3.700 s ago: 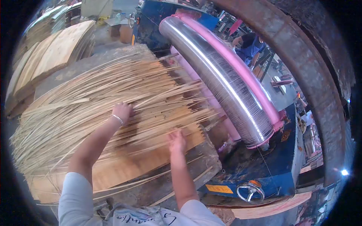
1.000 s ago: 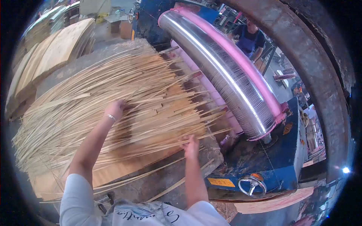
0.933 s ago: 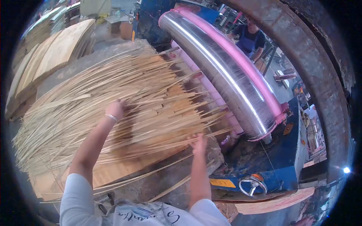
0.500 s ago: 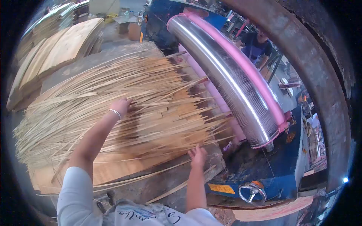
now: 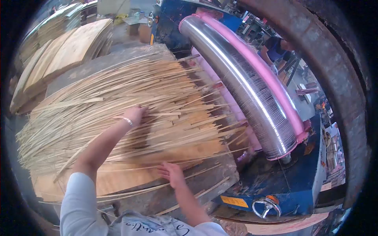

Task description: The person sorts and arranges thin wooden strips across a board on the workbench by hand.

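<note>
Thin wood strips (image 5: 86, 114) lie in a loose, wide layer over tan veneer sheets (image 5: 118, 179). Over the middle of the layer, my left hand (image 5: 134, 115), with a bracelet at the wrist, has its fingers curled down on a wood strip (image 5: 167, 114) that sticks out to the right. Its fingertips are partly hidden. Nearer my body, my right hand (image 5: 172, 174) is empty, its fingers apart, just above the near edge of the veneer. Many strip ends reach past the veneer's right edge toward the rollers.
A shiny metal roller (image 5: 240, 86) and a pink roller (image 5: 252, 55) sit on a blue machine (image 5: 271, 181) with a handwheel (image 5: 266, 207). Stacked veneer (image 5: 67, 51) stands at left. Another person (image 5: 275, 51) is behind the rollers. A rusty beam (image 5: 334, 67) arches at right.
My right hand has moved left, away from the strip ends, to the veneer's near edge. My left hand has shifted slightly right. The person behind the rollers has leaned and moved right.
</note>
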Available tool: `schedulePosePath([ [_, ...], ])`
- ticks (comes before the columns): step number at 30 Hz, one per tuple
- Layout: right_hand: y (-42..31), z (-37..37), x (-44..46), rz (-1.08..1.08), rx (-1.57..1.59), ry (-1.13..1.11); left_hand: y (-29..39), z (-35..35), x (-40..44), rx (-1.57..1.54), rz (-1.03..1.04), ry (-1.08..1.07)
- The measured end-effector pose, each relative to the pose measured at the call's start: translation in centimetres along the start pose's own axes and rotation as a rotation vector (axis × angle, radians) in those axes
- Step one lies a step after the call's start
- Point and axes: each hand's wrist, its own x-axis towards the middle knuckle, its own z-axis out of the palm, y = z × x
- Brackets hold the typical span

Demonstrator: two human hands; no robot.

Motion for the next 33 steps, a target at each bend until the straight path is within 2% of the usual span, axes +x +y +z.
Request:
schedulePosePath([
  [4,0.0,2.3,3.2,-0.005,0.306,-0.080,5.7,-0.5,7.5,-0.158,0.091,0.114],
  [5,0.0,2.7,3.7,-0.005,0.386,-0.096,7.6,-1.2,9.0,-0.157,0.105,0.058],
  [6,-0.1,3.0,4.2,-0.015,0.376,-0.083,9.4,-1.7,10.2,-0.155,0.121,0.002],
  [8,-1.0,3.6,5.2,-0.041,0.357,-0.061,11.3,-0.3,12.8,-0.150,0.288,0.096],
  [11,-2.2,3.3,6.2,-0.181,0.253,-0.030,12.3,0.5,12.9,-0.234,0.425,0.223],
  [14,-4.3,2.6,6.2,-0.084,0.162,0.058,9.6,0.5,9.3,-0.375,0.436,0.096],
  [17,-4.2,1.5,6.9,-0.075,0.038,0.032,4.8,-1.0,2.4,-0.145,0.270,0.068],
  [19,-3.5,1.4,7.0,-0.093,0.004,0.046,1.0,-1.5,-2.0,-0.030,0.105,-0.039],
  [20,-3.3,1.5,7.0,-0.096,-0.018,0.052,0.5,-3.4,-4.8,-0.005,-0.072,-0.150],
  [21,-3.8,2.4,5.6,-0.120,-0.004,0.052,-2.3,-2.4,-6.9,-0.033,-0.062,-0.135],
  [23,-2.6,2.6,6.2,-0.195,0.044,0.073,-4.7,-2.6,-11.6,0.042,-0.197,-0.133],
  [28,-1.0,3.9,5.6,-0.234,0.132,0.107,-9.5,-0.6,-17.2,-0.022,-0.282,0.061],
  [29,-0.8,3.8,5.6,-0.231,0.137,0.111,-10.3,0.4,-17.6,0.104,-0.182,0.277],
  [32,-0.4,3.6,6.3,-0.247,0.169,0.104,-11.6,-0.9,-17.3,0.019,-0.225,0.129],
  [33,-0.2,3.3,6.2,-0.254,0.183,0.107,-12.0,-0.5,-17.1,-0.109,-0.216,0.158],
])
